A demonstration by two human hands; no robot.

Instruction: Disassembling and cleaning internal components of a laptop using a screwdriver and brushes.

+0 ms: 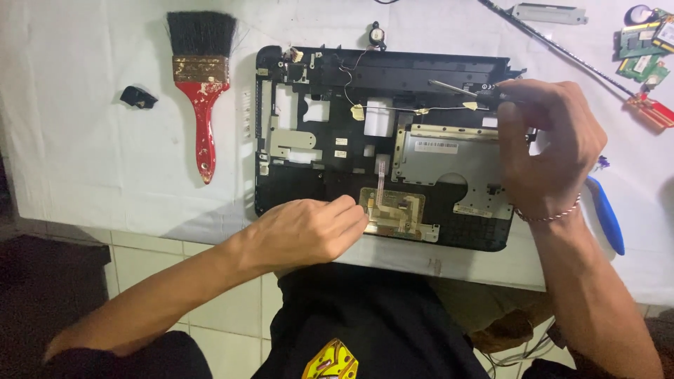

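A black laptop case shell (pixel 295 179) lies upside down on a white cloth, its inside facing up with metal plates and thin wires. My left hand (pixel 309 228) rests on its near edge, fingertips touching the touchpad board (pixel 397 210) with its flat ribbon cable. My right hand (pixel 547 140) is over the shell's far right corner, fingers pinched on a small black part (pixel 484 89) beside a thin wire. I cannot see what lies under the right palm.
A red-handled paint brush (pixel 202 84) and a small black piece (pixel 138 97) lie left of the shell. Green circuit boards (pixel 642 49), a long thin rod (pixel 562 49) and a metal bracket (pixel 547 12) sit at the far right. A blue-handled tool (pixel 607 214) lies by my right wrist.
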